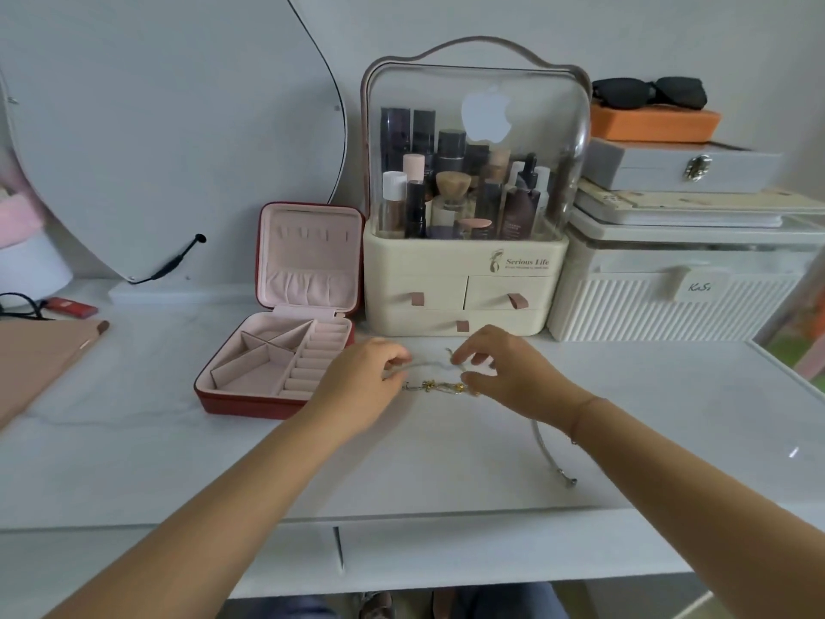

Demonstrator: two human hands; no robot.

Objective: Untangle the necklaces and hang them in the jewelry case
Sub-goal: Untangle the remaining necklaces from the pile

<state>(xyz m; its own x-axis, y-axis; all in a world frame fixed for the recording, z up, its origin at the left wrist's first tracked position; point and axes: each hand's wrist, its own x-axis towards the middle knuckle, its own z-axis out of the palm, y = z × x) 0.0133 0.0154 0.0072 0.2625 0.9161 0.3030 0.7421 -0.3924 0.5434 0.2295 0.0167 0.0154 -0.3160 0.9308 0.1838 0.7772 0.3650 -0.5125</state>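
Far left, a tan pad (40, 350) and a small red thing (73, 307) are parked on the white table (178, 462), with a big rounded mirror (178, 127) propped up behind. Next over, the red jewelry case (285, 350) is laid open on the table, pink-lined tray flat and lid stood upright at the back, a row of little tabs seen near the top of the lid. Just right of the case, the left hand (357, 386) is held low over the table, fingers curled in and one end of a pale chain (428, 364) pinched at the fingertips. That chain is stretched across to the right hand (513, 373), where the other end is pinched between thumb and forefinger, the remaining fingers loosely curled. A tangled gold chain (442, 387) is left lying on the table right under the gap between the hands. A silver chain (549, 453) is curved along the table by the right wrist. Behind it all, a cream cosmetics organizer (464, 279) is set against the wall, and a white ribbed box (669, 306) is stacked with other boxes beside it.
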